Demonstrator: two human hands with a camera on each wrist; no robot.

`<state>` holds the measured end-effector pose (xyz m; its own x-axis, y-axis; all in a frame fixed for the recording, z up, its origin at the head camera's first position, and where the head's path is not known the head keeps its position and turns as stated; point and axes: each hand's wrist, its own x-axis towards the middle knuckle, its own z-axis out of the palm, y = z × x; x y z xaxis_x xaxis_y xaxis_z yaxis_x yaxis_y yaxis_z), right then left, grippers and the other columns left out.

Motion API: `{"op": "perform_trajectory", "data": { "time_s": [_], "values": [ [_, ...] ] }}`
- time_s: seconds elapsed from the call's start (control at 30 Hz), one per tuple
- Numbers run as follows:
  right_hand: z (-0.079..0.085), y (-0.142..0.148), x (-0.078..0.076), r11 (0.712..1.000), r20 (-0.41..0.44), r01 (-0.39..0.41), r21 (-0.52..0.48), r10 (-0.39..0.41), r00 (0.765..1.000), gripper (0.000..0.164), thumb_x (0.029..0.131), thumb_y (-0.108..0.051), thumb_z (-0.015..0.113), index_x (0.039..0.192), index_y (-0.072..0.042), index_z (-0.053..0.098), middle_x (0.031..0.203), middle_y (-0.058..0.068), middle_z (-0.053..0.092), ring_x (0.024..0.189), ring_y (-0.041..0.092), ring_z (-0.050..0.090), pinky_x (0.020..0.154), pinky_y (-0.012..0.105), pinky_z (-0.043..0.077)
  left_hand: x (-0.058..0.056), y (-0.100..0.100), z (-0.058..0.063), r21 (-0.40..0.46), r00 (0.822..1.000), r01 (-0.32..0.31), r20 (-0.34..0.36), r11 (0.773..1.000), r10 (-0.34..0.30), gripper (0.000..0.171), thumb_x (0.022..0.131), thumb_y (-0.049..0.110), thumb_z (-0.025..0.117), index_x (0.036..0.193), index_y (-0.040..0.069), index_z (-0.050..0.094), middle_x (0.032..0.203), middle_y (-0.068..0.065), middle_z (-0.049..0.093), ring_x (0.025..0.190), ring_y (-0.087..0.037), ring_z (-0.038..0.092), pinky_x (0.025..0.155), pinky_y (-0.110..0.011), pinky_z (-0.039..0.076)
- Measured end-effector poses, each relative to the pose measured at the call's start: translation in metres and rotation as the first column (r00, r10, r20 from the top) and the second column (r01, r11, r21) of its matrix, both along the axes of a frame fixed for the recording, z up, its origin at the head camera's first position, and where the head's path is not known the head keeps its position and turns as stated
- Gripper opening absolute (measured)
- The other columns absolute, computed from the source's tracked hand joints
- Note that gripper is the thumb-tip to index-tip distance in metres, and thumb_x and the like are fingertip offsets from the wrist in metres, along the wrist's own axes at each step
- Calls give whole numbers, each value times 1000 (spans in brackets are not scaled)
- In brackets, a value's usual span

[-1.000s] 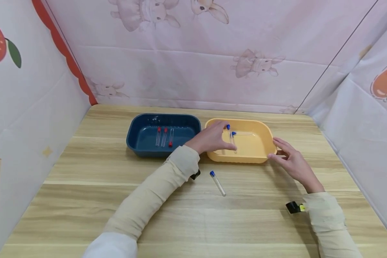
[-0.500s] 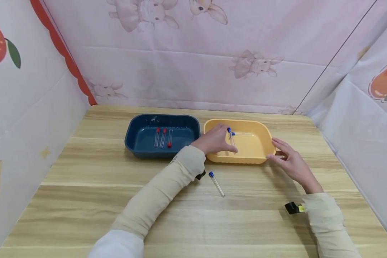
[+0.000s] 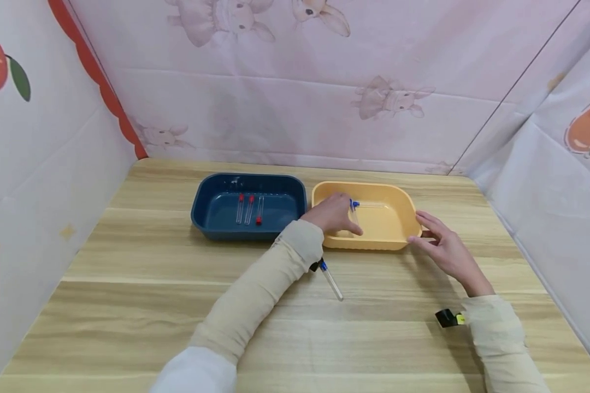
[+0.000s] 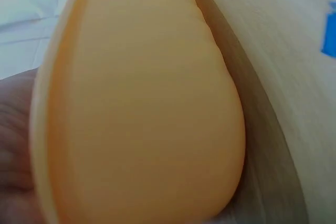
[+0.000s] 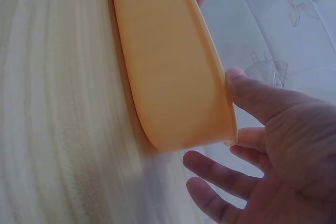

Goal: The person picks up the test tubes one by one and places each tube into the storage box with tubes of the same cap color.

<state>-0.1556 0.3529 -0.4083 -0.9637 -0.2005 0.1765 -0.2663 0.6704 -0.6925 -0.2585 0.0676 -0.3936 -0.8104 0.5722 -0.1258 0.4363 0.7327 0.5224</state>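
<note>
In the head view my left hand is inside the yellow tray, holding a clear test tube lengthwise between thumb and fingers. Its blue cap is partly behind the fingertips. Another blue-capped tube lies on the tray floor beyond it. The tray's side hides most of that hand from the left wrist camera. My right hand grips the tray's right end; the right wrist view has the thumb against the rim and two lower fingers extended free.
A dark blue tray stands left of the yellow one, with red-capped tubes inside. One blue-capped tube lies on the wooden table in front, partly behind the left wrist's camera. Printed cloth walls enclose the table.
My left hand has moved slightly right and lower into the yellow tray with its tube. The right hand keeps its place at the tray's end.
</note>
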Motion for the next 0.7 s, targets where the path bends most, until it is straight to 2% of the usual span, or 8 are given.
{"op": "perform_trajectory", "data": {
  "time_s": [0.13,0.4,0.57,0.7],
  "values": [
    [0,0,-1,1000,-1,-1,1,1,1000,62,100,-13,71,150,12,44,159,27,37,100,-12,54,82,4,46,-2,4,-1,-29,1000,-17,1,999,17,59,82,47,88,112,6,56,106,-5,54,96,-20,50,82,-29,45],
    [2,1,-1,1000,3,11,11,-11,1000,62,99,-13,72,150,10,44,160,25,37,102,-6,56,82,3,46,-4,8,-6,-56,1000,-24,-17,998,23,54,80,48,89,103,9,59,98,-4,55,90,-20,52,72,-29,45],
    [2,1,-1,1000,2,3,8,-3,1000,63,98,-11,73,150,11,44,159,28,37,102,-1,58,81,4,46,-5,11,-9,-112,998,-37,-49,993,32,59,80,52,88,110,8,63,108,-5,56,96,-20,52,79,-32,49],
    [2,1,0,1000,5,10,5,-10,1000,63,98,-11,73,150,11,44,159,26,37,102,2,59,81,4,46,-4,14,-10,-140,998,-39,-46,989,33,69,82,54,85,125,6,63,123,-9,56,108,-21,51,94,-37,49]
  ]
}}
